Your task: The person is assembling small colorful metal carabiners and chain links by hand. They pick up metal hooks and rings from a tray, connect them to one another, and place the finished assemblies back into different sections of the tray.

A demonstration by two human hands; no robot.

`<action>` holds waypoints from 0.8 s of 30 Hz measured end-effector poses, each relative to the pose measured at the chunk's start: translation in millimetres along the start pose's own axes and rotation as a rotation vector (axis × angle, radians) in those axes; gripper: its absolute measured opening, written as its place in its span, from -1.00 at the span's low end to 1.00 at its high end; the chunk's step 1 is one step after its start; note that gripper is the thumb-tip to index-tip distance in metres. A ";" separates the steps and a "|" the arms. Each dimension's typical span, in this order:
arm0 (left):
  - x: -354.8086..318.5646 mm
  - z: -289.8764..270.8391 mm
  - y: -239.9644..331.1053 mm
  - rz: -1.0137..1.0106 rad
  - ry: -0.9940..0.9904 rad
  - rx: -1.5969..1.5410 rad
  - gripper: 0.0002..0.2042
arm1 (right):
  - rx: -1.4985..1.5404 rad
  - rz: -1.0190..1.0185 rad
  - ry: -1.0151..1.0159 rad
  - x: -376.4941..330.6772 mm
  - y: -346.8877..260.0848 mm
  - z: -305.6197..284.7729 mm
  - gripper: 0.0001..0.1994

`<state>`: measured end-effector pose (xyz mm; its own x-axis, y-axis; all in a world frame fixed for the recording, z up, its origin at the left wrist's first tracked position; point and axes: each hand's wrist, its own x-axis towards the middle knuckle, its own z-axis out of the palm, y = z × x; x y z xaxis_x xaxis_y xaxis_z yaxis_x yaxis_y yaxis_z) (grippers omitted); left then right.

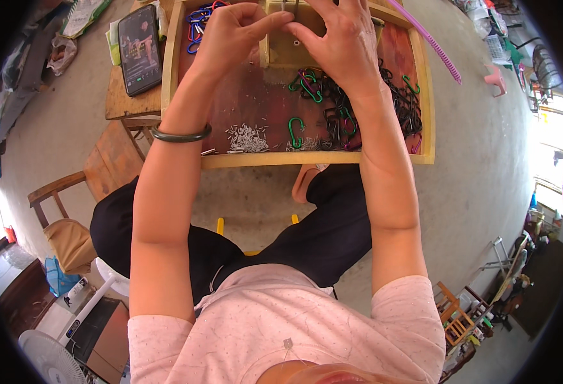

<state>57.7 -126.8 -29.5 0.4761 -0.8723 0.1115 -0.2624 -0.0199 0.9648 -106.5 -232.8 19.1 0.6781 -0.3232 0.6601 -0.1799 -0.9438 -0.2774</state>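
Both my hands meet at the top edge of the head view, over a wooden-rimmed tray (320,157). My left hand (233,38) is closed, thumb and forefinger pinched by a thin upright metal part (296,8); what they pinch is too small to make out. On the other side of that part, my right hand (344,48) has its thumb and forefinger apart, the thumb tip close to the left thumb. Its other fingertips are cut off. Below the hands lie small silvery pins (248,139), a green carabiner (295,132) and a heap of black carabiners (340,118). Blue carabiners (195,31) sit beside my left hand.
A phone (139,52) rests on a wooden surface left of the tray. A purple coiled cord (436,48) hangs over the right rim. My legs are under the tray. Around stand a wooden chair (112,160), a pink stool (496,80) and a white fan (48,358).
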 end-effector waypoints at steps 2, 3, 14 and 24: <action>-0.9 1.7 0.6 0.018 0.018 0.038 -0.61 | 0.005 -0.013 0.001 0.2 1.5 0.6 -0.49; -2.4 5.2 3.8 0.019 0.034 0.063 -0.60 | 0.002 -0.011 0.002 -0.2 2.3 0.0 -0.49; -5.5 9.3 0.7 -0.012 0.071 0.102 -0.56 | 0.243 0.221 -0.048 11.5 6.4 -15.6 -0.50; -24.4 16.6 18.2 0.227 0.271 0.724 -0.65 | 0.271 0.081 -0.121 23.1 -5.0 -1.2 -0.60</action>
<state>27.3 -114.0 -18.6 0.5083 -0.7462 0.4299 -0.8121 -0.2491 0.5276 -90.7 -235.6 36.5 0.7523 -0.3706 0.5447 -0.0512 -0.8571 -0.5126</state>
